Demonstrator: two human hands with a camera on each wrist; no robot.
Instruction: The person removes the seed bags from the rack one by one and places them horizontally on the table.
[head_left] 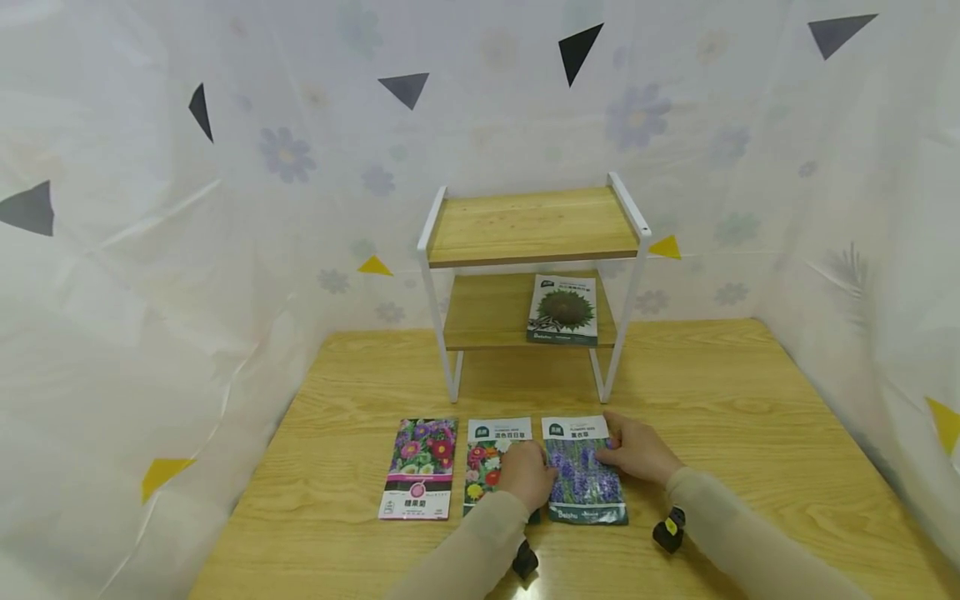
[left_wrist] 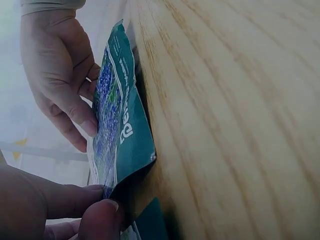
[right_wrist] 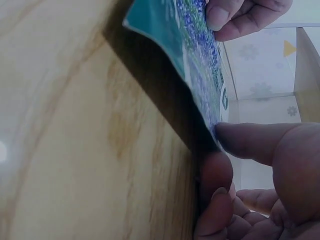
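Note:
A seed packet with purple-blue lavender flowers (head_left: pixel 581 479) lies on the wooden table at the right end of a row of three. My left hand (head_left: pixel 524 477) pinches its left edge between thumb and finger, crossing over the middle packet with mixed red, white and yellow flowers (head_left: pixel 474 479). On the other side, my right hand (head_left: pixel 641 450) pinches the packet's right edge. Both wrist views show the lavender packet (left_wrist: pixel 112 115) (right_wrist: pixel 192 55) tilted a little, part of its near edge off the tabletop. The pink-and-purple flower packet (head_left: pixel 418 471) lies at the left of the row.
Behind the row stands a two-tier shelf (head_left: pixel 536 225) with white metal sides and wooden boards. A sunflower seed packet (head_left: pixel 564 310) rests on its lower board, toward the right. Patterned white sheeting (head_left: pixel 300 217) hangs around the table (head_left: pixel 345 383).

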